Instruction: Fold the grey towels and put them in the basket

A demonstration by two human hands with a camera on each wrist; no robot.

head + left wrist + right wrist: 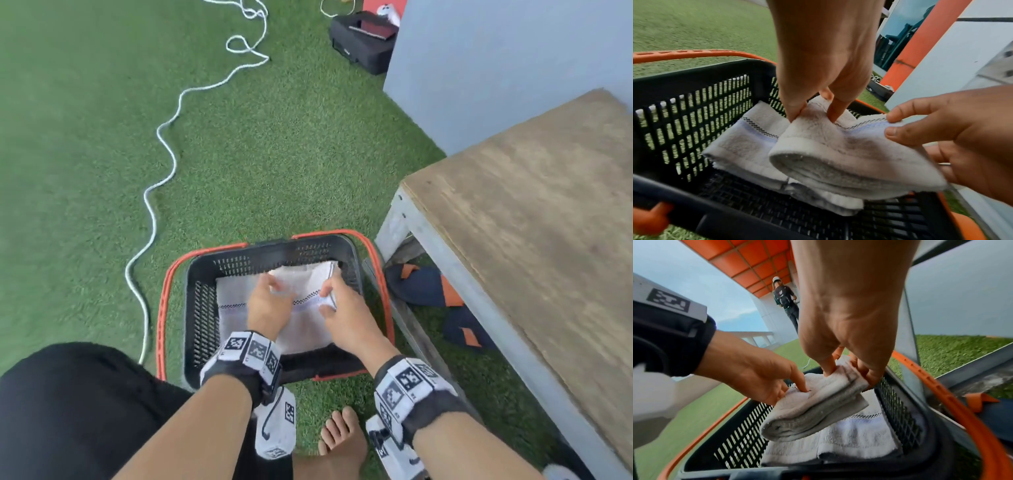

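Observation:
A black plastic basket (pixel 274 245) with orange handles stands on green turf. One folded pale grey towel (pixel 748 142) lies flat on its floor. Just above it hangs a second folded grey towel (pixel 838 154), held by both hands. My left hand (pixel 813 116) pinches its far left edge between thumb and forefinger. My right hand (pixel 849 374) pinches the right edge, fingers curled under it. In the head view both hands, left (pixel 274 291) and right (pixel 327 301), are inside the basket's rim over the held towel (pixel 308 281). The towel's near fold sags toward the lower towel (pixel 849 438).
A wooden-topped bench (pixel 513 222) stands close on the right, with dark sandals (pixel 424 284) under it. A white rope (pixel 164 137) snakes over the turf to the left. A black case (pixel 363 41) lies far back. My bare foot (pixel 342 442) is near the basket. A person (pixel 786 301) stands far off.

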